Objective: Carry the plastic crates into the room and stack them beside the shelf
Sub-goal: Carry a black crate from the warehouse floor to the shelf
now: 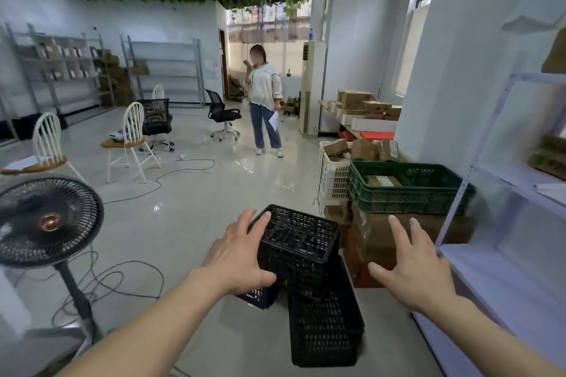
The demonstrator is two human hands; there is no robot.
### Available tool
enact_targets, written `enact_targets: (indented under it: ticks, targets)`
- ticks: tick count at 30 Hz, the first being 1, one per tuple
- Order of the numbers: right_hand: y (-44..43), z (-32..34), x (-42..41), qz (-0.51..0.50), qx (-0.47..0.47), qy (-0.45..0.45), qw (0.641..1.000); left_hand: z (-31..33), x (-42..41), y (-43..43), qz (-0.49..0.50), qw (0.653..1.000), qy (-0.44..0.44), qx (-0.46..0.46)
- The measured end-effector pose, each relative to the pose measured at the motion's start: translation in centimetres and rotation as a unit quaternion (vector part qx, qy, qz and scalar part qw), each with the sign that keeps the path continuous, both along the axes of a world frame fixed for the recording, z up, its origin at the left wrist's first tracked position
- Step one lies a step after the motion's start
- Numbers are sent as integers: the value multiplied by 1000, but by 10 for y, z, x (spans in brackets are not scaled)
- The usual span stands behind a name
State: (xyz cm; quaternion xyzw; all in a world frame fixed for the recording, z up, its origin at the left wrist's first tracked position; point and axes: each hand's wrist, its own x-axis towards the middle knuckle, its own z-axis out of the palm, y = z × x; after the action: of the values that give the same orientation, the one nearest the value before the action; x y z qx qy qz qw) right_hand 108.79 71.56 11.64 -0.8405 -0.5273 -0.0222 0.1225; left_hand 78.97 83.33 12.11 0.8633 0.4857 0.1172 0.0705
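A black plastic crate [298,242] sits upside down on top of a stack of black crates [326,324] on the floor, left of the white shelf [502,278]. My left hand [242,254] touches the top crate's left side, fingers spread over its upper edge and thumb along its near side. My right hand [410,266] hovers to the right of the crate with fingers spread, clear of it and holding nothing. A dark blue crate [260,295] peeks out under my left hand, mostly hidden.
A green crate [407,190] rests on cardboard boxes [398,232] behind the stack, with a white crate [333,174] of boxes beside it. A standing fan [46,223] and floor cables [122,278] lie to the left. A person [265,101] stands farther back among chairs [128,144].
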Motion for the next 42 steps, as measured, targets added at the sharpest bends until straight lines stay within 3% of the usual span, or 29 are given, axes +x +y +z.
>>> enact_targets:
  ticks: [12,24,33,42]
  targets:
    - [143,-33,11,17,-30,28,999,-29,-11,125,38,998,17,-37]
    - [326,-73,93,66,-67,65,993,-50,72,285,99,991,13,-90]
    - [408,-101,143,43,-98,84,991,-84,109,376,119,982,6,-145]
    - [501,-167,179,-56,-157,139,976,-152,127,523,91,975,28,-199]
